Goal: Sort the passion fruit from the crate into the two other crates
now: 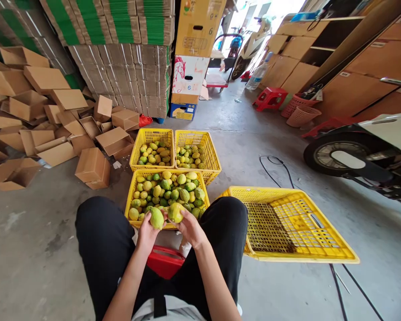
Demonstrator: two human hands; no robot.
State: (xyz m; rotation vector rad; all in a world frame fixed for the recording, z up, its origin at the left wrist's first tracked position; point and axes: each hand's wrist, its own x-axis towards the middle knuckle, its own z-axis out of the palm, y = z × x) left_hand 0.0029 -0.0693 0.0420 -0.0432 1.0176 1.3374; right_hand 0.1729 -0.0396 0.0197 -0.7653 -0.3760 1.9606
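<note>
I sit on a red stool [164, 261] with my knees either side of a yellow crate [131, 191] full of green and yellow lemons. My left hand [147, 231] is closed round a greenish lemon [157, 218] at the crate's near edge. Beside it, my right hand [189, 227] grips a yellower lemon [175, 212]. The two fruits nearly touch. Behind this crate stand two more yellow crates, the left one [151, 136] and the right one [200, 136], each partly filled with lemons.
An empty yellow crate [334, 249] lies tilted on the concrete to my right. Small cardboard boxes [92, 166] are heaped at the left, flat carton stacks [133, 76] behind. A scooter wheel [341, 156], black cable [274, 171], red stool [270, 98] and pink baskets [300, 113] are on the right.
</note>
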